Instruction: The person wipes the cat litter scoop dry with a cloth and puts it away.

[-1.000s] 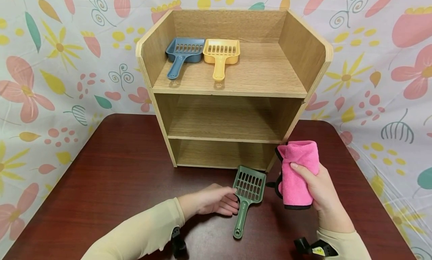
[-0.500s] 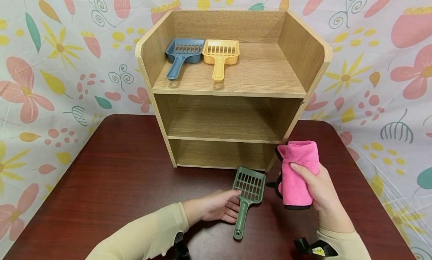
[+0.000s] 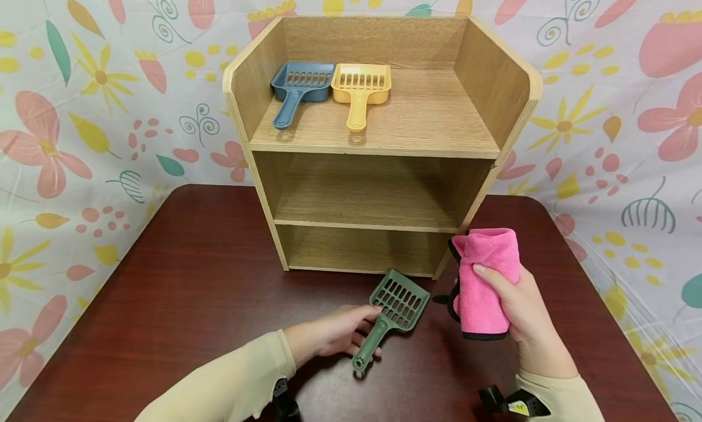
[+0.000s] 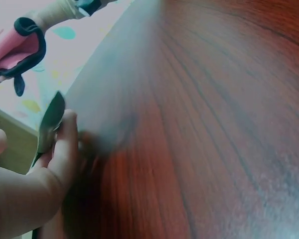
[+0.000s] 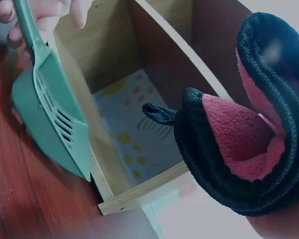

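Note:
A green slotted litter scoop [image 3: 399, 301] is in front of the shelf unit, its handle pointing toward the near left. My left hand [image 3: 340, 332] holds it by the handle, with the fingers passing beneath and their tips showing on the far side. The thumb is by the top of the handle. In the right wrist view the scoop [image 5: 55, 114] stands tilted over the table. My right hand [image 3: 529, 309] grips a folded pink cloth [image 3: 485, 282] with black edging, thumb across its front. A black hanging loop [image 5: 159, 113] sticks out from the cloth's edge.
A wooden shelf unit [image 3: 373, 151] stands at the back of the dark red table [image 3: 181, 276]. On its top shelf a blue litter scoop [image 3: 301, 84] and a yellow one [image 3: 361, 87] lie side by side. A patterned curtain [image 3: 99, 136] hangs behind.
My left hand has slid its fingers under the green scoop's handle. The scoop has turned, its handle end swinging left and away from me. The right hand and cloth have stayed put.

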Tool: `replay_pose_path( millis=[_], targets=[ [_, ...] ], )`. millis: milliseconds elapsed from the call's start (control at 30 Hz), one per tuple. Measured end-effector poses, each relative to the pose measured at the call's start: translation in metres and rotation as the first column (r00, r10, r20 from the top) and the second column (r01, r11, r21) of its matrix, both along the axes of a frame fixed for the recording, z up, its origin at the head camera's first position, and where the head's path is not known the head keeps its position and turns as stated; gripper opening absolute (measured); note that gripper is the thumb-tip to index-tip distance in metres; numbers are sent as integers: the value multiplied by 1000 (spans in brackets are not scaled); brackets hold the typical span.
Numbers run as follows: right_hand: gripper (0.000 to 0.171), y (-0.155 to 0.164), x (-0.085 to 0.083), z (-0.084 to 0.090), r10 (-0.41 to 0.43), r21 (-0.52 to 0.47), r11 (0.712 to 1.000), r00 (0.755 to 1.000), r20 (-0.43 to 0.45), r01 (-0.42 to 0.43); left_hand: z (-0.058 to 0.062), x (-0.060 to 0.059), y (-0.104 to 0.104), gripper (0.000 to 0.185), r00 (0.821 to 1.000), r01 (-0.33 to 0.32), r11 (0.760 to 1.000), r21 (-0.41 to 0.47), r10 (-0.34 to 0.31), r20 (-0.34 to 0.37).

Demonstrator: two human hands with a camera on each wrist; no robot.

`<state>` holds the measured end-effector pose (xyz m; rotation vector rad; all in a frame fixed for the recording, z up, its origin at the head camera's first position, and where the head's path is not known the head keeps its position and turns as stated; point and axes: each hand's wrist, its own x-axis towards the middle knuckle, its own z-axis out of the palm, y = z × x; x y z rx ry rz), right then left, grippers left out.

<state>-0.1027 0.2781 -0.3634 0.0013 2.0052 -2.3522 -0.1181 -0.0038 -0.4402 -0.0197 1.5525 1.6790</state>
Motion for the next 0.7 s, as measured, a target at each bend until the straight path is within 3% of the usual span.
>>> replay_pose_path(
  millis=[233,367,533,633,700],
  targets=[
    [13,0,-1,0,17,-22,1000,1000,-7,-17,8,-3,-14,42,993,-3,997,-74,-5,-114],
    [12,0,0,0,25,-34,999,1000,-3,-25,11,-4,-22,43,969,-7,984,-177,-36,-243],
    [12,0,1,0,6,-19,1000,1000,4,-6,13,-7,-30,42,905,-38,957,-286,-88,-415],
    [12,0,1,0,-1,-16,1000,1000,6,1,14,-10,-35,33,846,-55,938,-342,-138,-515],
    [11,0,1,0,-2,-13,1000,1000,6,2,14,-11,-38,26,796,-71,920,-385,-180,-578]
  ],
)
